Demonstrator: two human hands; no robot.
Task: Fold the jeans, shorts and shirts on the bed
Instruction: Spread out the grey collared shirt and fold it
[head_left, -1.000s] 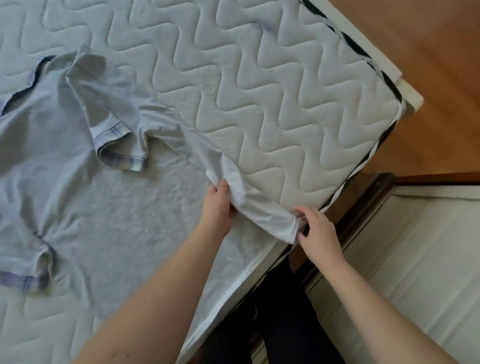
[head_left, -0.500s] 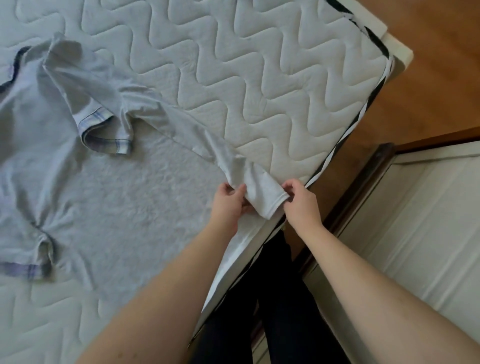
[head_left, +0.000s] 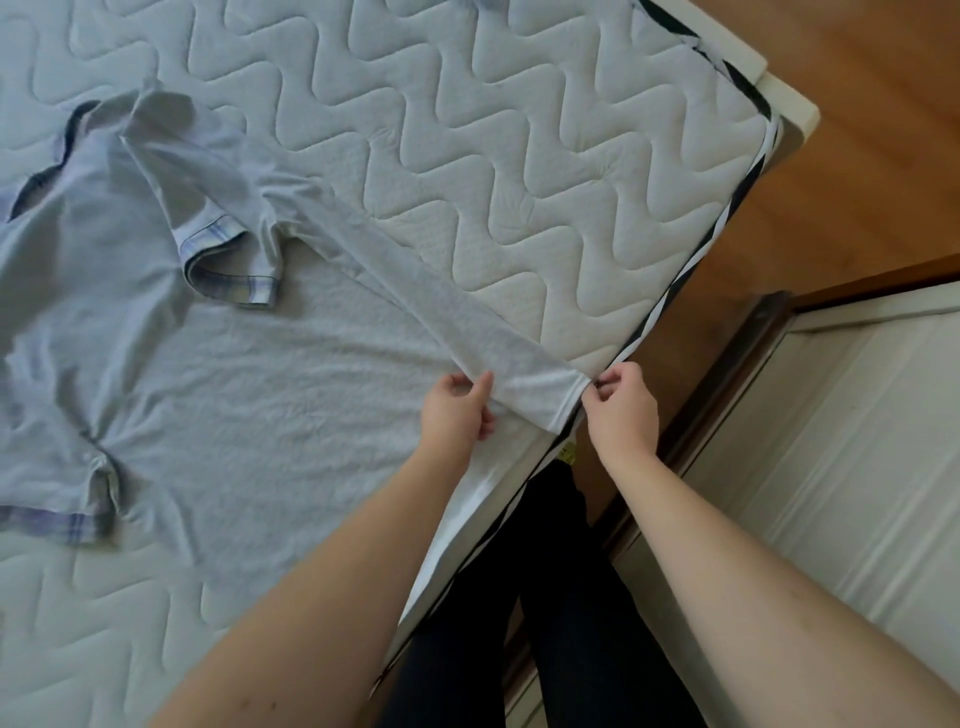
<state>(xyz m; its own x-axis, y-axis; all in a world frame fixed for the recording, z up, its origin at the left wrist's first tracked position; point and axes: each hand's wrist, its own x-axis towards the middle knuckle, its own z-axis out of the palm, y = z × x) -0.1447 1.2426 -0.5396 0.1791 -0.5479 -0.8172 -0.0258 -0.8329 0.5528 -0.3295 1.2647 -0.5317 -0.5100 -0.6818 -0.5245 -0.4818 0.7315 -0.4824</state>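
A light grey short-sleeved shirt (head_left: 218, 374) with plaid cuffs and a dark collar lies spread on the quilted white mattress (head_left: 519, 156). Its right side is folded over into a narrow strip that runs from the sleeve down to the hem. My left hand (head_left: 457, 410) pinches the inner edge of that folded strip at the hem. My right hand (head_left: 618, 405) pinches the strip's outer hem corner at the mattress edge. One sleeve (head_left: 223, 260) lies folded over the shirt's chest.
The mattress edge with black-and-white piping (head_left: 691, 270) runs diagonally on the right. Beyond it are a wooden floor (head_left: 857, 156) and a white panelled door (head_left: 831, 441). My dark-trousered legs (head_left: 545, 597) stand against the bed's edge.
The folded side strip has been drawn flatter and straighter toward the hem. My hands have moved slightly apart, stretching the hem between them. The camera view has shifted.
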